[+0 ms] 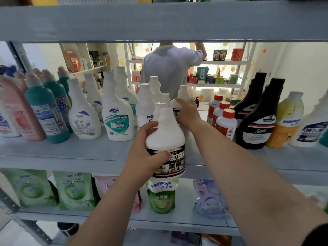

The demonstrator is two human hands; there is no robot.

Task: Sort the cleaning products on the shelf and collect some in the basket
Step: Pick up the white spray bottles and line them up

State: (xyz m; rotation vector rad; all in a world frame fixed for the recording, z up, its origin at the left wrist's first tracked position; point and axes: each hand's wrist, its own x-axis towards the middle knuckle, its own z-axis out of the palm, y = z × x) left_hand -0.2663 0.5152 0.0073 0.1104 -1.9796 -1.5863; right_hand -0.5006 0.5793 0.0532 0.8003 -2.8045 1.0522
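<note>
My left hand (144, 153) grips a white bottle with a black label (166, 139), held in front of the middle shelf's edge (71, 158). My right hand (187, 112) reaches further back and wraps its fingers round a second white bottle with a dark label (182, 96) that stands on the shelf. Behind the held bottle stand more plain white bottles (146, 102). The basket is not in view.
White spray-type bottles (118, 119), teal bottles (47, 110) and a pink one stand at left. Red-capped bottles (226, 123), black bottles (257, 121) and a yellow one (285, 121) stand at right. Refill pouches (73, 190) fill the lower shelf. A person (170, 68) stands behind the shelving.
</note>
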